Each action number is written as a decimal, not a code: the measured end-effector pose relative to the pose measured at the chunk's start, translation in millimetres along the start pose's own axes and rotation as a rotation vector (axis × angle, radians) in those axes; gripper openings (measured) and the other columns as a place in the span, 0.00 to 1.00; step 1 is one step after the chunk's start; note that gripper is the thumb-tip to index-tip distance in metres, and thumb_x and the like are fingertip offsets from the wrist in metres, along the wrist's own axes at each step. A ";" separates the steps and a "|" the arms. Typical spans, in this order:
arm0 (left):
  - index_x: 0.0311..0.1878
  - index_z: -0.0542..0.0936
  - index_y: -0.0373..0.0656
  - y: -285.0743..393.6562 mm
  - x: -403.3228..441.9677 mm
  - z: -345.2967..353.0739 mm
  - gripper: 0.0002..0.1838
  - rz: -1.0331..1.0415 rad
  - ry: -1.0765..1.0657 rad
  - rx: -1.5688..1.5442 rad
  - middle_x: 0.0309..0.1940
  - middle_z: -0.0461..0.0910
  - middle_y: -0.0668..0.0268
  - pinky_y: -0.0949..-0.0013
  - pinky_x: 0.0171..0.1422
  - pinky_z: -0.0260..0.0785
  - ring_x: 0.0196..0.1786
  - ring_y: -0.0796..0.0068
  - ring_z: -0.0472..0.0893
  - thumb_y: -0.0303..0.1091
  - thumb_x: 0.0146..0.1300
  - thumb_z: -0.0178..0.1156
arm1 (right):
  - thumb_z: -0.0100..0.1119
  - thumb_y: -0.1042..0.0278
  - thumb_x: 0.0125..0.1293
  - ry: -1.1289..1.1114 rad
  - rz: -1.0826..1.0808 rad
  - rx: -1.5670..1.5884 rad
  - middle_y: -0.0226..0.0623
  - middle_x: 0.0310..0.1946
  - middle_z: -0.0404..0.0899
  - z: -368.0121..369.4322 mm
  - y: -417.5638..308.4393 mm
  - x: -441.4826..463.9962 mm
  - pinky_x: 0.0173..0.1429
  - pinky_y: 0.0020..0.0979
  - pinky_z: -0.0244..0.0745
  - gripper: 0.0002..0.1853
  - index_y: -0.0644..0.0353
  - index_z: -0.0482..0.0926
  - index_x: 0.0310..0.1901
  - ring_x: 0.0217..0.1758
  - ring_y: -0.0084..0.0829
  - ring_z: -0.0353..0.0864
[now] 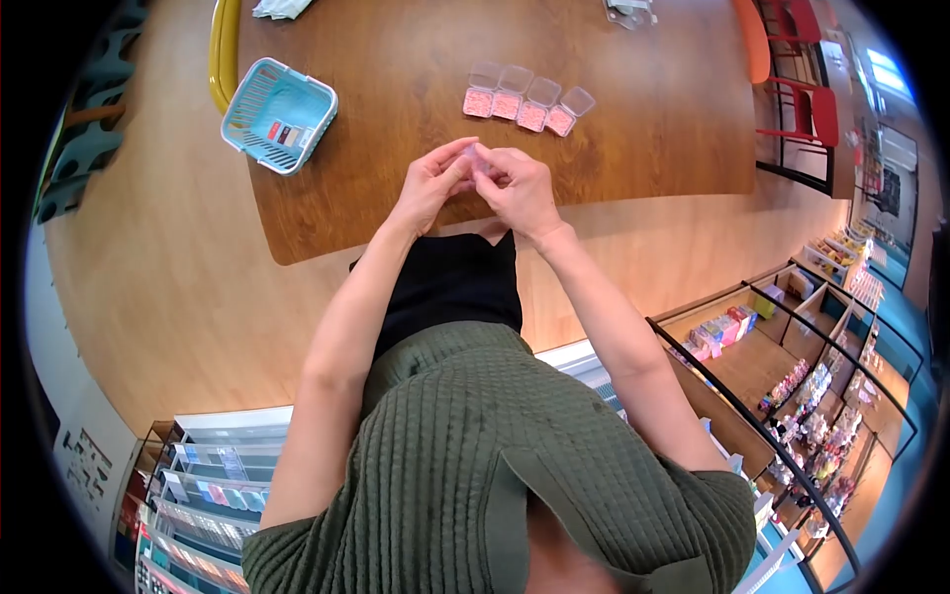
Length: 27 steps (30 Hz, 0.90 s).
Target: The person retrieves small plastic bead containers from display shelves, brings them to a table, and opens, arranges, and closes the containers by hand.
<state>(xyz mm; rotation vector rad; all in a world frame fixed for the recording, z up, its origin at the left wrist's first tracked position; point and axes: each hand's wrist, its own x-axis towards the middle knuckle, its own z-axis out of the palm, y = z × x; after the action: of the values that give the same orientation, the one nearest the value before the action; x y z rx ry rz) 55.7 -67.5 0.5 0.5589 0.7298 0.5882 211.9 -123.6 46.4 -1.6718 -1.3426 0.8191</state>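
A green ribbed top [435, 426] occupies the foreground. The left hand [432, 183] and right hand [521, 195], both partly closed, pinch 1 translucent lilac item [477, 158] near 4 open boxes [506, 106].

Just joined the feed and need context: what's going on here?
A person at a brown wood-grain table has both hands raised near its front edge. The fingers of the left hand and right hand pinch a small, translucent pinkish item, mostly hidden. Just beyond, four small clear plastic boxes stand in a row, lids open, with pink contents. A light-blue plastic basket sits off to the left, a few small items inside.
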 end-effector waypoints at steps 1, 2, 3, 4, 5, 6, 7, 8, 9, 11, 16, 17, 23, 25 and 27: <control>0.67 0.75 0.39 -2.9 3.4 1.9 0.19 -0.001 -0.006 -0.006 0.54 0.82 0.63 0.71 0.58 0.80 0.54 0.77 0.82 0.33 0.77 0.57 | 0.67 0.71 0.62 0.006 0.028 -0.029 0.41 0.35 0.85 -4.3 1.0 0.7 0.38 0.29 0.81 0.15 0.59 0.86 0.51 0.31 0.31 0.86; 0.67 0.76 0.39 -6.3 6.2 3.7 0.19 -0.004 -0.013 -0.012 0.54 0.83 0.63 0.71 0.58 0.80 0.54 0.78 0.82 0.33 0.77 0.57 | 0.66 0.71 0.63 0.013 0.056 -0.058 0.41 0.35 0.86 -9.7 1.6 2.1 0.39 0.28 0.81 0.15 0.60 0.86 0.51 0.31 0.30 0.86; 0.67 0.75 0.39 -7.7 8.3 6.1 0.19 -0.008 -0.012 -0.011 0.54 0.82 0.63 0.71 0.59 0.79 0.54 0.78 0.82 0.34 0.77 0.57 | 0.65 0.72 0.63 0.019 0.084 -0.087 0.41 0.34 0.86 -13.3 2.7 3.4 0.39 0.28 0.81 0.14 0.60 0.86 0.51 0.31 0.29 0.86; 0.67 0.75 0.39 -9.2 10.2 8.4 0.20 -0.012 -0.012 -0.011 0.55 0.82 0.63 0.71 0.59 0.79 0.55 0.78 0.82 0.34 0.77 0.57 | 0.65 0.72 0.64 0.041 0.096 -0.037 0.41 0.33 0.86 -14.9 4.9 3.7 0.39 0.27 0.81 0.13 0.61 0.86 0.51 0.31 0.28 0.86; 0.67 0.74 0.39 -10.8 11.4 10.7 0.20 -0.016 -0.010 -0.010 0.55 0.82 0.63 0.71 0.60 0.78 0.55 0.78 0.82 0.34 0.77 0.57 | 0.64 0.72 0.65 0.064 0.107 0.013 0.41 0.33 0.85 -15.9 6.9 3.6 0.38 0.27 0.81 0.13 0.61 0.86 0.50 0.31 0.27 0.86; 0.68 0.74 0.38 -10.4 11.8 14.2 0.20 -0.029 -0.020 -0.021 0.57 0.81 0.62 0.69 0.62 0.78 0.56 0.76 0.82 0.35 0.78 0.55 | 0.63 0.72 0.65 0.085 0.117 0.064 0.41 0.32 0.85 -17.2 8.9 3.9 0.38 0.27 0.80 0.13 0.62 0.86 0.50 0.30 0.26 0.85; 0.68 0.73 0.38 -9.0 12.4 17.5 0.20 -0.039 -0.027 -0.032 0.58 0.80 0.61 0.68 0.63 0.77 0.57 0.74 0.81 0.36 0.79 0.53 | 0.60 0.73 0.68 0.090 0.104 0.024 0.39 0.33 0.86 -21.7 12.0 4.9 0.36 0.26 0.80 0.11 0.65 0.85 0.49 0.29 0.23 0.84; 0.68 0.72 0.37 -8.0 13.0 20.0 0.21 -0.049 -0.034 -0.042 0.59 0.79 0.60 0.67 0.65 0.76 0.58 0.72 0.81 0.38 0.80 0.51 | 0.59 0.73 0.69 0.124 0.213 0.136 0.38 0.33 0.86 -26.2 13.2 6.5 0.35 0.25 0.79 0.11 0.66 0.85 0.49 0.29 0.22 0.83; 0.67 0.72 0.36 -8.1 13.9 21.0 0.21 -0.073 -0.052 -0.099 0.59 0.79 0.59 0.66 0.65 0.76 0.58 0.70 0.81 0.39 0.80 0.50 | 0.58 0.74 0.69 0.157 0.322 0.250 0.36 0.34 0.86 -30.6 13.1 8.9 0.35 0.24 0.79 0.10 0.66 0.84 0.48 0.28 0.21 0.82; 0.66 0.72 0.34 -8.4 15.9 22.6 0.22 -0.121 -0.087 -0.214 0.58 0.79 0.56 0.65 0.66 0.75 0.58 0.68 0.81 0.42 0.81 0.47 | 0.58 0.74 0.71 0.185 0.484 0.452 0.33 0.34 0.85 -39.5 21.7 11.8 0.32 0.22 0.78 0.08 0.67 0.84 0.47 0.28 0.18 0.81; 0.61 0.74 0.33 -12.4 21.0 27.3 0.22 -0.161 -0.061 -0.261 0.53 0.81 0.56 0.67 0.60 0.78 0.53 0.68 0.83 0.44 0.82 0.45 | 0.67 0.71 0.68 0.087 0.574 0.727 0.31 0.33 0.84 -48.0 29.3 5.7 0.31 0.21 0.76 0.10 0.66 0.84 0.47 0.27 0.17 0.79; 0.60 0.74 0.33 -12.9 23.1 27.8 0.22 -0.172 -0.050 -0.255 0.52 0.82 0.57 0.67 0.58 0.79 0.51 0.69 0.84 0.44 0.82 0.45 | 0.67 0.71 0.68 0.077 0.578 0.717 0.30 0.32 0.84 -46.8 28.3 5.1 0.31 0.22 0.76 0.10 0.66 0.84 0.47 0.27 0.16 0.79; 0.56 0.76 0.35 -15.1 35.1 36.3 0.19 -0.219 0.150 -0.163 0.48 0.83 0.59 0.72 0.48 0.80 0.44 0.71 0.85 0.44 0.79 0.52 | 0.68 0.75 0.64 0.161 0.551 0.658 0.29 0.28 0.82 -43.1 23.6 10.1 0.27 0.21 0.75 0.10 0.67 0.84 0.46 0.24 0.16 0.77; 0.58 0.75 0.34 -14.3 35.3 41.1 0.18 -0.188 0.165 -0.167 0.48 0.83 0.58 0.71 0.52 0.80 0.46 0.70 0.86 0.40 0.79 0.53 | 0.68 0.75 0.64 0.192 0.577 0.612 0.29 0.27 0.81 -45.3 28.7 13.9 0.26 0.22 0.75 0.10 0.67 0.84 0.46 0.23 0.16 0.76; 0.58 0.75 0.33 -12.8 33.5 47.1 0.17 -0.146 0.178 -0.150 0.49 0.83 0.57 0.70 0.55 0.81 0.48 0.69 0.86 0.37 0.77 0.55 | 0.67 0.76 0.63 0.223 0.601 0.588 0.29 0.26 0.81 -47.3 31.2 18.1 0.24 0.22 0.74 0.10 0.67 0.83 0.46 0.23 0.16 0.76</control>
<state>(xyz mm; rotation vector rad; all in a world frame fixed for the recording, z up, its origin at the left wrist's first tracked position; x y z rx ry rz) 114.6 -66.6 6.4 0.3133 0.8786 0.5555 270.9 -118.3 40.0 -1.6166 -0.3671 1.1839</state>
